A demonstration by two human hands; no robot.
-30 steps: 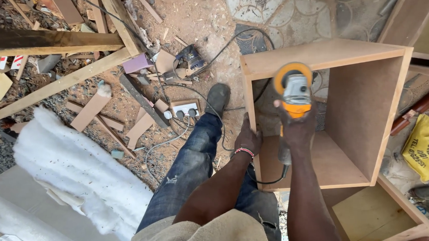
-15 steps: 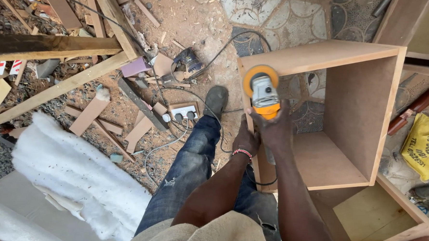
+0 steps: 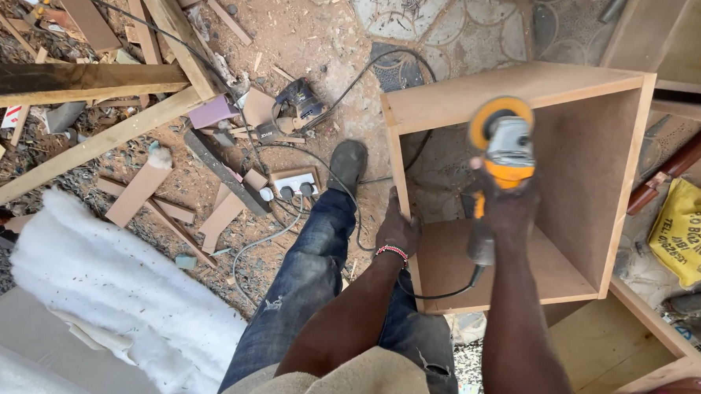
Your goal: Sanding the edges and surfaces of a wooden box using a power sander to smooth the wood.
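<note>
An open box of brown board point(image 3: 519, 83) stands on the ground in front of me, its opening facing up. My left hand point(image 3: 397, 228), with a beaded band at the wrist, grips the box's left wall near the top edge. My right hand point(image 3: 508, 206) is closed around a yellow and grey angle grinder point(image 3: 506, 144), held over the inside of the box with its round orange disc guard pointing away from me. The grinder's black cord point(image 3: 441, 294) loops down from its tail across the box's near edge.
My jeans-clad leg and dark shoe point(image 3: 347, 164) stand left of the box. A white power strip point(image 3: 293, 185), a dark power tool point(image 3: 299, 101), wood offcuts and long beams point(image 3: 88, 145) litter the dirt. White wadding point(image 3: 110, 286) lies lower left, a yellow bag point(image 3: 695, 229) at right.
The grinder swung left to the box's left wall half a second ago, then back right over the middle of the box. My left hand stayed on the wall.
</note>
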